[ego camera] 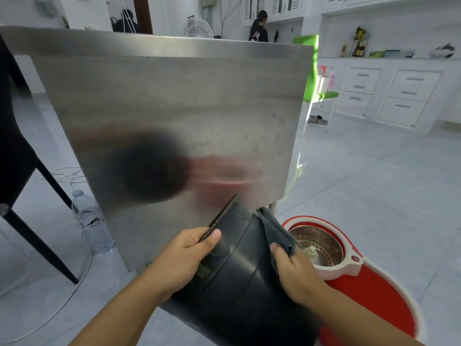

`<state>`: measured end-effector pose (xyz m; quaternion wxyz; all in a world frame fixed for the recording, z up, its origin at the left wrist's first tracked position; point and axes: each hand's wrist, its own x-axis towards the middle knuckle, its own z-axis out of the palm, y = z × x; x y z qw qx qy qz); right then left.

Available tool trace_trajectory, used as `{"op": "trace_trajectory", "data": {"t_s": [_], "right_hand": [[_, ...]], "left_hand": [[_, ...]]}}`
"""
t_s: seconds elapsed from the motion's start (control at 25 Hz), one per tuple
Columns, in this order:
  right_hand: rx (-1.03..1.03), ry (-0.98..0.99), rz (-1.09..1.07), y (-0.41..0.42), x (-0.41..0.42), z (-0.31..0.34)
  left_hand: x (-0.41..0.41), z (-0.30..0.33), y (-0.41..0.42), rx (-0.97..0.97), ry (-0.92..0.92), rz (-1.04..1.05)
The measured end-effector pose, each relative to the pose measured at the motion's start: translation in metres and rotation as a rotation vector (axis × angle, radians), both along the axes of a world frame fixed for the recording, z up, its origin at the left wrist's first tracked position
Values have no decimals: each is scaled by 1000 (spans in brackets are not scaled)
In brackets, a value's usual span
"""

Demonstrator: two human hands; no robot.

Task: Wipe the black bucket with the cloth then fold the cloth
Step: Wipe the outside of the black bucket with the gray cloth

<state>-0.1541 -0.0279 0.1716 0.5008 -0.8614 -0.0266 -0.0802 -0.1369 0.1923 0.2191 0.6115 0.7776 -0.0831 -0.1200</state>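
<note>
Wiping is judged underway, folding not begun: the black plastic bucket (239, 270), tilted at the steel tabletop (174, 108) edge, is gripped at its rim by the left hand (189, 255) fingers (212, 237), while the grey cloth (277, 233), bunched, is pinched against its wall under the right hand (296, 275) fingers (278, 250).

The black bucket (239, 278) lies on its side, so its inside can't be seen, and its bottom end runs off the pic's lower edge. The left hand (184, 258) covers part of the rim; the fingers curl out of sight behind it. The right hand (296, 273) hides the lower part of the grey cloth (277, 233). Both arms are cut off at the bottom. The red mop bucket (369, 295) is partly behind the black one and the right arm. The words on the water bottle (93, 221) are too small to read. A dark smudge and a red one on the metal table (174, 101) are blurry.
</note>
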Motion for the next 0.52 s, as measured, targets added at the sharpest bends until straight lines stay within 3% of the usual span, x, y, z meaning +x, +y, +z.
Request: {"op": "trace_trajectory", "data": {"t_s": [0.08, 0.16, 0.24, 0.28, 0.4, 0.52], "right_hand": [[-87, -81, -35, 6, -9, -3], [-420, -220, 91, 21, -18, -5], [-840, -492, 231, 39, -30, -24], [-972, -517, 298, 48, -36, -33], [-1141, -550, 370, 54, -39, -44], [-1102, -637, 371, 43, -30, -22]], "left_hand": [[0, -1, -1, -5, -17, 37], [1, -2, -1, -42, -12, 118], [3, -3, -3, -100, 17, 211], [3, -3, -3, -132, 38, 240], [4, -2, 0, -153, 99, 233], [7, 2, 4, -157, 97, 210]]}}
